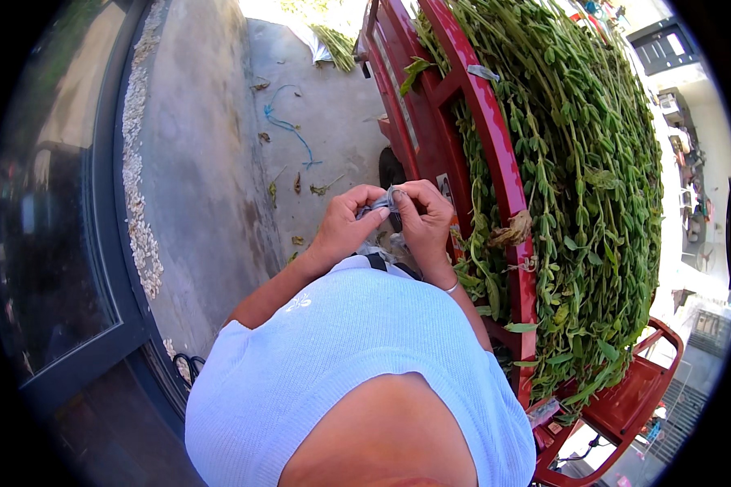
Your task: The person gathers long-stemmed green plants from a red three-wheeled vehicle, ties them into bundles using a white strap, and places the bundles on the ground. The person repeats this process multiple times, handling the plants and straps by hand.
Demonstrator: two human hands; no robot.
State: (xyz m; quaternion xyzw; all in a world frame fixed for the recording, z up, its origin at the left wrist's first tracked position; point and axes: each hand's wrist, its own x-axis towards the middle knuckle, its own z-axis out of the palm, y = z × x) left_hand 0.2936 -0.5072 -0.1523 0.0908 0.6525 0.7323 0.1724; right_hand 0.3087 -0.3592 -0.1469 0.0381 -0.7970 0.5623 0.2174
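In front of my waist, my left hand and my right hand meet, fingertips almost touching. Both pinch a thin, crumpled grey plastic strip, bunched between thumbs and forefingers. Its lower part hangs behind the fingers, and whether it belongs to a bag I cannot tell. Just right of my right hand runs the red metal side rail of a cart. The cart carries a big heap of cut green stalks with pods and leaves.
A grey concrete ledge and a dark-framed glass door line the left. Blue twine and dry leaves lie on the concrete floor. More cut stalks rest at the far end. A red seat frame stands lower right.
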